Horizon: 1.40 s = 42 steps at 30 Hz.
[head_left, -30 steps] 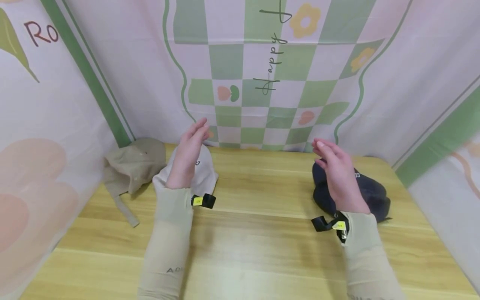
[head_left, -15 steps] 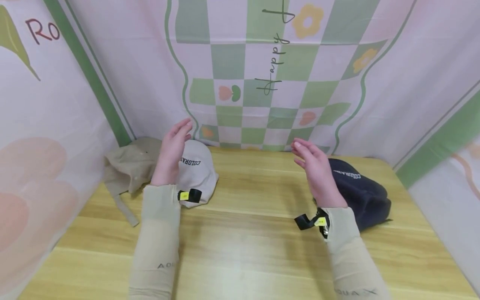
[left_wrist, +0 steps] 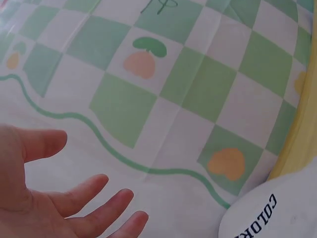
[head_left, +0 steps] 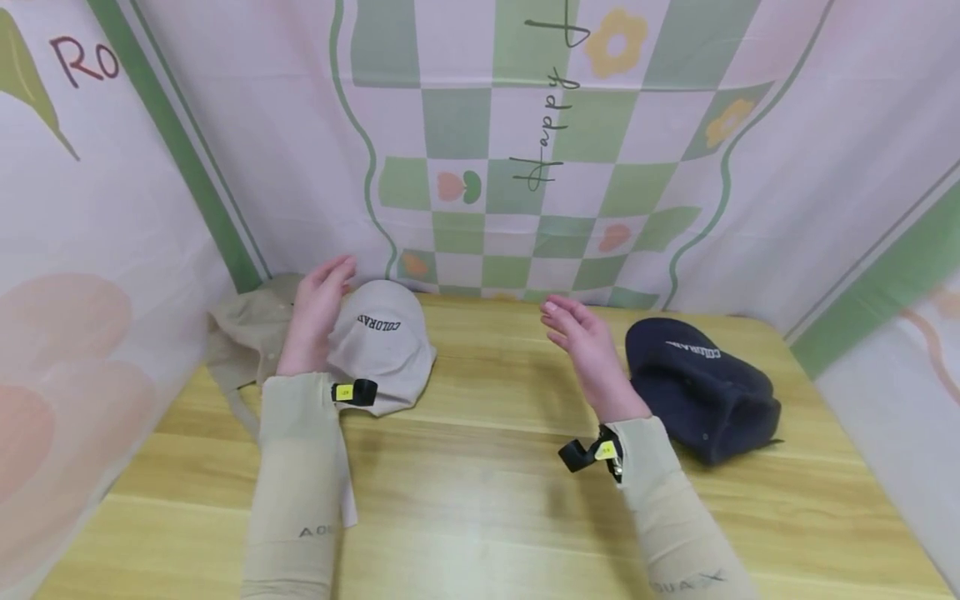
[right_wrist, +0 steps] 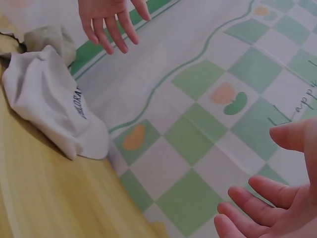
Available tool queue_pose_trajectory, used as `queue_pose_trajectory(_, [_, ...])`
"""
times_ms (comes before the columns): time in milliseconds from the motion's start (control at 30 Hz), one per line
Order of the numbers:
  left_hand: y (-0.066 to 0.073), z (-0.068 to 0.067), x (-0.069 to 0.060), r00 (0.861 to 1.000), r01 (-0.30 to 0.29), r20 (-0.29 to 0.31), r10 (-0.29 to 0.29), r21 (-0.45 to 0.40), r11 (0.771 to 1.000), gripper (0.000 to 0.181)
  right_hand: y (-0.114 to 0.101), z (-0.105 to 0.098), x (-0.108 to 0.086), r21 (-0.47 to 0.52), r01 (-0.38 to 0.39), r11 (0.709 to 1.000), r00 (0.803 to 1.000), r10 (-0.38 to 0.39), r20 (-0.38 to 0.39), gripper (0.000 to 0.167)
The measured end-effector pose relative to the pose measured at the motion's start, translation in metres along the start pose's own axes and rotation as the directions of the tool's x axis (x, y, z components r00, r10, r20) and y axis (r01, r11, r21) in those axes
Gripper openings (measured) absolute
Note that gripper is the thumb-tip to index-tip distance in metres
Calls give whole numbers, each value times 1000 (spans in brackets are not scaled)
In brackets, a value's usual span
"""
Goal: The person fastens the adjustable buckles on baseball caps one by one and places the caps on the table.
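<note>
The head view shows three caps on the wooden worktop. The tan cap is at the far left, the white baseball cap is just to its right, and the navy baseball cap sits well apart on the right. The writing on the white and navy caps looks upside down, probably because their brims point to the far side.

The left hand is up by the tan and white caps. The right hand is just left of the navy cap. Both hands have loose fingers, a bit apart, with nothing in them. They seem to be held up and wide so they don't bump the caps.

The left wrist view shows the thumb well away from the other fingers, and only a bit of the white cap. The right wrist view shows the side of the white cap, with the tan cap behind it. Only the head view shows the navy cap. A pale strip pokes out by the left sleeve; I can't tell what it is.
</note>
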State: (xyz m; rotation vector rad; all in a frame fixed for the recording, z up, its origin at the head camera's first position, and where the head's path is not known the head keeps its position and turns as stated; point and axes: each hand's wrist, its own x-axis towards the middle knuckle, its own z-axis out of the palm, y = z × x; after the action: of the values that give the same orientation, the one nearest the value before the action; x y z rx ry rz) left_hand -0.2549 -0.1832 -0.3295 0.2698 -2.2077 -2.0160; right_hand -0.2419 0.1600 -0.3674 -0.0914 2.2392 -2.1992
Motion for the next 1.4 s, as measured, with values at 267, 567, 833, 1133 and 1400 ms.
queue_pose_trajectory(267, [-13,-13,1,998,62,-17,-62,0,998,61,16,19,-3,21,-38,999,998,37,50,52])
queue_pose_trajectory(567, [-36,-27,4,988,153,13,-153,-23,988,70,40,42,-7,50,-86,995,992,81,98,54])
queue_pose_trajectory(833, [-51,-41,7,977,211,12,-211,-22,977,67,51,61,-5,80,-114,990,988,105,109,50])
queue_pose_trajectory(1133, [-69,-42,11,943,333,-28,-332,25,943,64,59,77,-1,92,-158,983,982,146,120,48])
queue_pose_trajectory(1400, [-80,-38,15,917,397,-32,-397,-10,918,64,68,93,2,99,-215,972,968,199,153,49])
